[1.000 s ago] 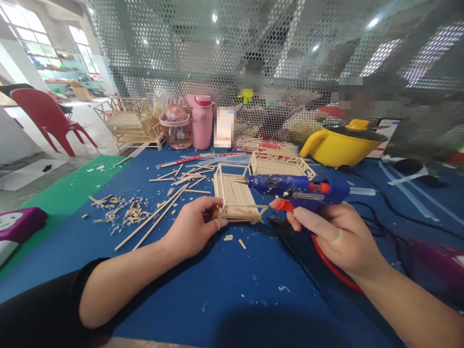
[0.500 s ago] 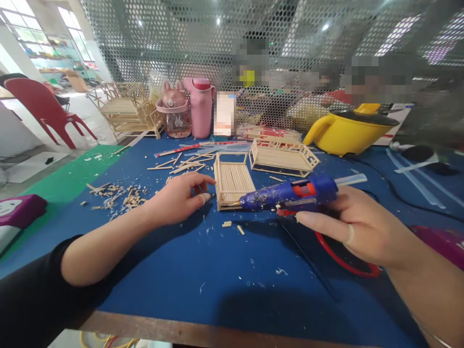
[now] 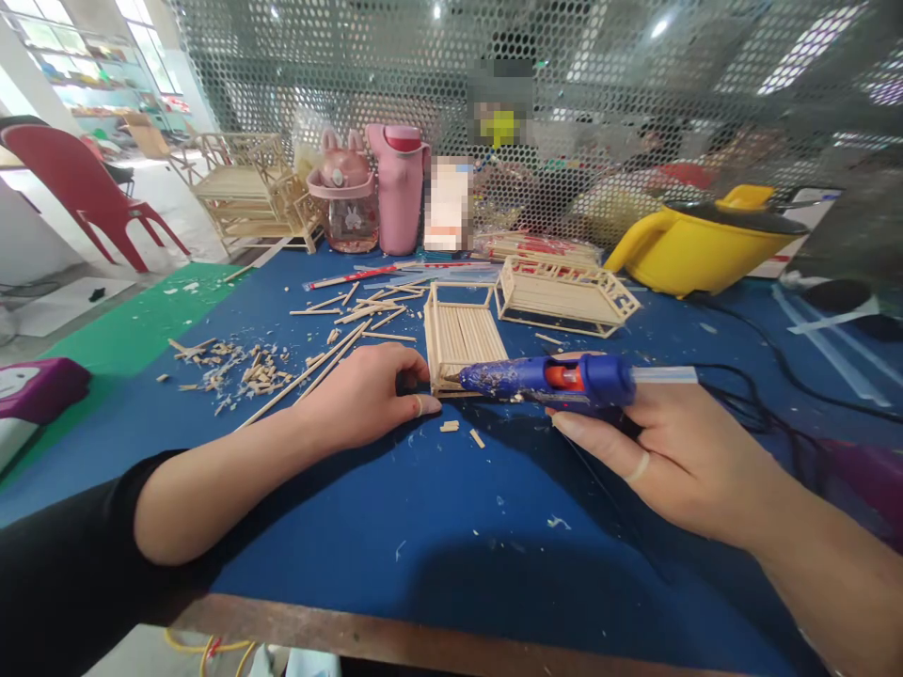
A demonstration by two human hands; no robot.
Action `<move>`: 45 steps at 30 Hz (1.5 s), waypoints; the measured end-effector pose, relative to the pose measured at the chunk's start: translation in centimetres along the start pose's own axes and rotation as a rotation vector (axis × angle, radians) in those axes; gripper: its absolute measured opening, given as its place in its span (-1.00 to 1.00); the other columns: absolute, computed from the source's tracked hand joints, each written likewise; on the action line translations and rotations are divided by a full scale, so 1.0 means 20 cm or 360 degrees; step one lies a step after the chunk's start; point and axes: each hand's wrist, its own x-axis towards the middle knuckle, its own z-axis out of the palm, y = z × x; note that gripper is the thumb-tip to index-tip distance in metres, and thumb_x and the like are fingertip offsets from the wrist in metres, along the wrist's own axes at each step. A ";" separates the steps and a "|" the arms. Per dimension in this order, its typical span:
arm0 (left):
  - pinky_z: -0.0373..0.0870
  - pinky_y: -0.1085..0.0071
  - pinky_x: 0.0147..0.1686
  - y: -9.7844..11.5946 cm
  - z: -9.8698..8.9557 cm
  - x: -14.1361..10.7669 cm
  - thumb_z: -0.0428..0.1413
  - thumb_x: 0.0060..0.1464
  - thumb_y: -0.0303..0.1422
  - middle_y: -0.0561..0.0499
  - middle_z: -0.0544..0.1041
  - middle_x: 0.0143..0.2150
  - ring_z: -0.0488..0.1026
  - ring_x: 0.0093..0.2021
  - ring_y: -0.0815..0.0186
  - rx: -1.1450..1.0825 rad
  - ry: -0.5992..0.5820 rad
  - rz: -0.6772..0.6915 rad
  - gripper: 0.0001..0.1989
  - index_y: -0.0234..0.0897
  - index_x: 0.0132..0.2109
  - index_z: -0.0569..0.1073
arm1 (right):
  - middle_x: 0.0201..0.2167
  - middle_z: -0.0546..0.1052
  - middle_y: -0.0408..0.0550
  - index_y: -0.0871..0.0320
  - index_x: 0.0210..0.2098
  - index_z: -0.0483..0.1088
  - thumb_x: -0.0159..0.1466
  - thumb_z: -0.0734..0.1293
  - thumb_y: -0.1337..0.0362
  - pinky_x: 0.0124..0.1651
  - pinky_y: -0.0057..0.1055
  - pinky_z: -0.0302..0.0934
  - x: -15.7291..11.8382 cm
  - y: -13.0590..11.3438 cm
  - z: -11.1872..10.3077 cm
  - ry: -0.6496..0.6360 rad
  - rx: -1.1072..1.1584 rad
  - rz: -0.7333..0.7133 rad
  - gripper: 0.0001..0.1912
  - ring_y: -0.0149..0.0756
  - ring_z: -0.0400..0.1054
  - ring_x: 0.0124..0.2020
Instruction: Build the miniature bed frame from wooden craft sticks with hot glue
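In the head view, my right hand (image 3: 677,461) is wrapped around a blue hot glue gun (image 3: 522,378), with a clear glue stick poking out of its back. The gun's tip is at the front left corner of a small frame built of wooden sticks (image 3: 462,329), with a slatted floor. My left hand (image 3: 373,390) grips that same corner from the left between thumb and fingers; part of the grip is hidden. Two thin sticks (image 3: 310,376) lie behind my left wrist. Small cut stick pieces (image 3: 450,426) rest just in front of the frame.
Behind stands a second stick frame (image 3: 564,296). Loose sticks (image 3: 371,308) and a heap of offcuts (image 3: 264,369) lie left. A pink bottle (image 3: 400,197), a clear bunny cup (image 3: 351,221) and a yellow pot (image 3: 705,249) line the back. Black cable (image 3: 766,353) runs at right.
My left hand has moved right and closed on the frame's corner. The glue gun has shifted left, its tip now at that corner. The whole view has turned slightly.
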 end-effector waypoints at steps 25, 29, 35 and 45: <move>0.16 0.44 -0.46 -0.01 0.00 0.00 0.15 0.01 -0.22 0.07 0.52 -0.39 0.35 -0.43 0.34 0.0052 -0.0019 -0.0018 -0.84 -0.21 -0.37 0.48 | -0.23 0.59 -0.06 0.01 -0.19 0.45 0.28 0.22 0.13 -0.23 -0.20 0.33 0.01 -0.01 0.00 -0.0006 -0.0106 -0.0029 -0.78 -0.08 0.47 -0.24; 0.17 0.44 -0.44 -0.01 0.00 0.00 0.14 0.01 -0.23 0.06 0.52 -0.37 0.37 -0.41 0.34 0.0047 -0.0048 -0.0017 -0.85 -0.22 -0.35 0.47 | -0.41 0.60 -0.14 -0.02 -0.33 0.48 0.24 0.26 0.11 -0.35 -0.28 0.33 -0.01 0.03 -0.07 0.0057 -0.0051 -0.0095 -0.82 -0.15 0.47 -0.41; 0.19 0.43 -0.42 0.00 0.00 0.00 0.14 0.01 -0.23 0.09 0.50 -0.37 0.37 -0.39 0.33 0.0042 -0.0097 -0.0046 -0.86 -0.20 -0.34 0.46 | -0.48 0.55 -0.08 0.07 -0.46 0.50 0.15 0.30 0.02 -0.25 -0.20 0.31 0.01 0.19 -0.19 0.0637 -0.0047 0.0382 -0.72 -0.13 0.43 -0.43; 0.24 0.38 -0.35 0.03 -0.01 -0.01 0.12 0.02 -0.23 0.04 0.50 -0.30 0.39 -0.32 0.27 0.0100 -0.0112 -0.0072 -0.84 -0.21 -0.30 0.48 | -0.14 0.53 0.30 0.28 0.02 0.28 0.30 0.07 0.11 -0.20 -0.10 0.18 0.27 0.51 -0.18 -0.0065 -0.1151 0.0682 -0.56 0.10 0.44 -0.21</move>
